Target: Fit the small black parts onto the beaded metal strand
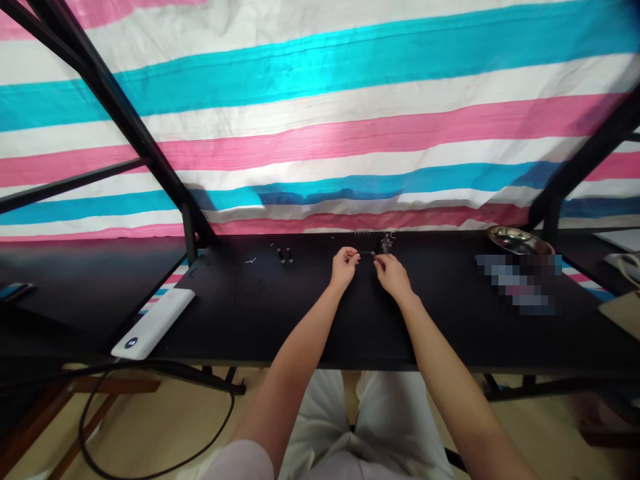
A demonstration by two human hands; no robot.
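Observation:
Both my hands reach to the far middle of a black table (310, 320). My left hand (344, 265) is curled, its fingers pinched on a small dark piece that I cannot make out. My right hand (391, 273) is also closed in a pinch, close to the left one, on the other end of that small dark thing (367, 253). Just beyond the right hand stands a tiny purple-grey object (387, 243) with thin wires. A row of small dark pins (363, 235) lies behind it.
Two small black cylinders (285, 256) stand left of my hands, with wire scraps (251, 260) nearby. A white power bank (153, 323) with a black cable lies at the table's left edge. A metal bowl (517, 240) sits far right. Black frame bars (190, 233) rise on both sides before a striped cloth.

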